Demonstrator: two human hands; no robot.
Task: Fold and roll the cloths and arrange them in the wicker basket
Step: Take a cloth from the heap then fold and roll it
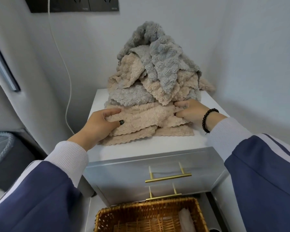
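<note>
Now, hands and cloth: both hands are on the same beige fluffy cloth (pixel 141 116), one at each end, at the front foot of the pile.
Left hand (pixel 97 124): fingers curled over the cloth's left end, thumb with a dark painted nail pressed onto its front face, so it grips the fabric.
Right hand (pixel 191 111): fingers bent into the cloth's right end, pinching a bunch of it; a black beaded bracelet (pixel 208 119) circles the wrist.
Held cloth: lies between the two hands, bunched lengthwise, resting on more beige scallop-edged cloths beneath it.
Pile: a tall heap of grey and beige fluffy cloths (pixel 157 71) rises just behind the hands, grey ones on top.
Surface: the heap sits on a white cabinet top (pixel 206 104) set in a wall corner.
Drawers: two pale drawer fronts with brass bar handles (pixel 167 176) lie below the top.
Basket: a brown wicker basket (pixel 141 208) sits low in front, well below the hands, with a pale rolled cloth (pixel 186 218) at its right side.
Sleeves: navy with white ribbed cuffs.
</note>
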